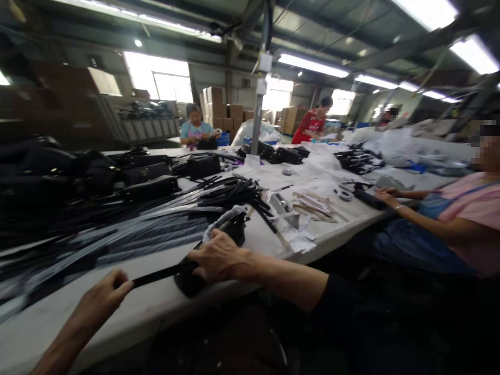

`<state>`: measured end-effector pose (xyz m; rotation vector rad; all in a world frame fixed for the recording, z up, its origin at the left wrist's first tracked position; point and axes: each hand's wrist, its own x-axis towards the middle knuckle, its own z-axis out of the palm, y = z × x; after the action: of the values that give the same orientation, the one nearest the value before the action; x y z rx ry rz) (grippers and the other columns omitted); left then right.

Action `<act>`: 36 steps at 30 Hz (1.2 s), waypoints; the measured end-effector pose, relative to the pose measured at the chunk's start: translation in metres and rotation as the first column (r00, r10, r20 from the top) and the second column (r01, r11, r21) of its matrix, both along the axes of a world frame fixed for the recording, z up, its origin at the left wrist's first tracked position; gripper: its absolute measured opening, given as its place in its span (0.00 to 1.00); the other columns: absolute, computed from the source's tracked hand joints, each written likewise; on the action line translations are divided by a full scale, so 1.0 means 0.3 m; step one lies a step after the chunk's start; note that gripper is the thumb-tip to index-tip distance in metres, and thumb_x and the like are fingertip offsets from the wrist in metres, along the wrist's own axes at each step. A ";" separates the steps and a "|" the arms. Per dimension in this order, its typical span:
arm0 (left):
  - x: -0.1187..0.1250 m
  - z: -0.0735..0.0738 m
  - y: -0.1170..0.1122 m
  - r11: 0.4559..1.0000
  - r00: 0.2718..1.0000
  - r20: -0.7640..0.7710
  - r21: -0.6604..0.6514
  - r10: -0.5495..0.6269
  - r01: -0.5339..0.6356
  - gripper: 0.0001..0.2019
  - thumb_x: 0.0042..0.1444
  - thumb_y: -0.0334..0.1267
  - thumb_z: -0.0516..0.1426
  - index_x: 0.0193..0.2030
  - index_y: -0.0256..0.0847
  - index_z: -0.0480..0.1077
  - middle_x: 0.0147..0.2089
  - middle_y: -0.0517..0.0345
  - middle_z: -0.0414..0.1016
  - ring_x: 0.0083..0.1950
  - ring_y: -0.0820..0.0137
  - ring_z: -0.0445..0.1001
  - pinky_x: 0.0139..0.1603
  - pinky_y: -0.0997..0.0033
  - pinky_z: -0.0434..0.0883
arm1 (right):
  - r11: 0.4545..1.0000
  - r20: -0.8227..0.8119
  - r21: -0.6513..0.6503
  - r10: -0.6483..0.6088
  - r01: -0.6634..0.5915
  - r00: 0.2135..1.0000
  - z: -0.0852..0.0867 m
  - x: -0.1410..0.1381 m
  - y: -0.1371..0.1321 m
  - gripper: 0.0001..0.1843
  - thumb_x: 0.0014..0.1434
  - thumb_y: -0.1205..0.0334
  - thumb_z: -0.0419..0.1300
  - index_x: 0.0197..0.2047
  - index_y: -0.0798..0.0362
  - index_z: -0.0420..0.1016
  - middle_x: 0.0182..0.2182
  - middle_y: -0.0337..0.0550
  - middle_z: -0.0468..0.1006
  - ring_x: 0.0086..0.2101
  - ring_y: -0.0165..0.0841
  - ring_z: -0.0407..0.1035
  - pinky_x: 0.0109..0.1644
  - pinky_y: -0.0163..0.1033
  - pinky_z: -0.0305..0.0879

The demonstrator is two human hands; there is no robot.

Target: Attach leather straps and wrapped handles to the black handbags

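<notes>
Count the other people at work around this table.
4. Person in pink, near right; person in red, far end; person in blue, far end, left of the pole; fourth person, far right, blurred. More may be hidden.

Matt black leather-like bag, smooth black strap, matt white tabletop

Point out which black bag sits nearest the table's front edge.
The black bag gripped by the right hand, its strap held by the left hand; the other bags lie farther back at left, untouched.
</notes>
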<state>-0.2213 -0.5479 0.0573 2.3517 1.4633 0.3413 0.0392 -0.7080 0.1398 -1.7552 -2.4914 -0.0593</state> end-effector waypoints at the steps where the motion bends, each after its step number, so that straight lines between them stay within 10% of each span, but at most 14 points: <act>1: -0.001 0.029 -0.024 0.999 0.999 -0.015 -0.028 0.028 -0.029 0.11 0.44 0.48 0.47 0.25 0.44 0.60 0.19 0.61 0.70 0.23 0.63 0.71 0.30 0.67 0.63 | 1.000 -0.002 -0.008 -0.010 0.010 1.000 0.004 -0.001 -0.002 0.14 0.60 0.52 0.57 0.44 0.52 0.73 0.35 0.46 0.82 0.36 0.39 0.75 0.55 0.50 0.54; 10: -0.016 -0.010 -0.060 0.974 0.978 0.093 -0.149 0.187 -0.172 0.03 0.44 0.38 0.52 0.27 0.43 0.62 0.21 0.63 0.68 0.27 0.67 0.70 0.34 0.69 0.64 | 0.990 -0.067 -0.130 -0.058 0.049 0.996 0.035 0.052 0.037 0.12 0.60 0.53 0.58 0.39 0.52 0.76 0.29 0.44 0.79 0.34 0.38 0.72 0.48 0.43 0.56; 16: -0.128 0.275 -0.032 0.990 0.925 0.356 -0.086 0.132 -0.108 0.17 0.46 0.39 0.62 0.45 0.45 0.69 0.37 0.55 0.73 0.48 0.58 0.72 0.48 0.60 0.69 | 0.904 -0.445 -0.414 -0.096 -0.109 0.891 0.091 0.131 0.064 0.29 0.52 0.52 0.65 0.57 0.48 0.71 0.39 0.42 0.79 0.41 0.38 0.71 0.45 0.40 0.63; 19: -0.069 0.339 -0.066 0.986 0.850 0.520 -0.081 -0.084 0.147 0.16 0.53 0.42 0.60 0.49 0.48 0.69 0.41 0.58 0.73 0.52 0.58 0.71 0.54 0.57 0.68 | 0.834 -0.598 -0.505 -0.150 -0.225 0.787 0.101 0.165 0.076 0.26 0.56 0.60 0.60 0.59 0.49 0.70 0.42 0.42 0.78 0.42 0.34 0.71 0.45 0.38 0.65; 25: 0.259 0.130 -0.177 0.864 0.726 0.618 -0.143 -0.303 0.483 0.15 0.62 0.44 0.51 0.50 0.42 0.72 0.49 0.55 0.76 0.50 0.65 0.73 0.55 0.64 0.68 | 0.770 -0.705 -0.575 -0.295 -0.276 0.645 0.078 0.178 0.114 0.23 0.56 0.62 0.60 0.56 0.51 0.72 0.35 0.40 0.78 0.34 0.30 0.71 0.37 0.34 0.67; 30: 0.273 0.076 -0.153 0.795 0.644 0.718 -0.216 -0.264 0.567 0.16 0.64 0.46 0.51 0.47 0.39 0.73 0.45 0.54 0.76 0.47 0.65 0.72 0.52 0.67 0.67 | 0.755 -0.746 -0.581 -0.344 -0.304 0.570 0.078 0.196 0.148 0.22 0.57 0.59 0.61 0.55 0.52 0.70 0.36 0.41 0.78 0.33 0.29 0.71 0.35 0.33 0.66; 36: 0.297 0.045 -0.182 0.837 0.629 0.767 -0.258 -0.125 0.482 0.13 0.61 0.47 0.53 0.36 0.38 0.71 0.32 0.61 0.71 0.36 0.71 0.68 0.41 0.72 0.65 | 0.847 -0.764 -0.507 -0.359 -0.156 0.536 0.085 0.175 0.221 0.18 0.56 0.52 0.62 0.45 0.55 0.73 0.27 0.39 0.76 0.29 0.30 0.70 0.34 0.35 0.65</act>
<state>-0.1322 -0.6025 0.0709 1.7118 0.6238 0.6706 0.0917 -0.6417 0.1652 -1.4833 -1.6924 1.2799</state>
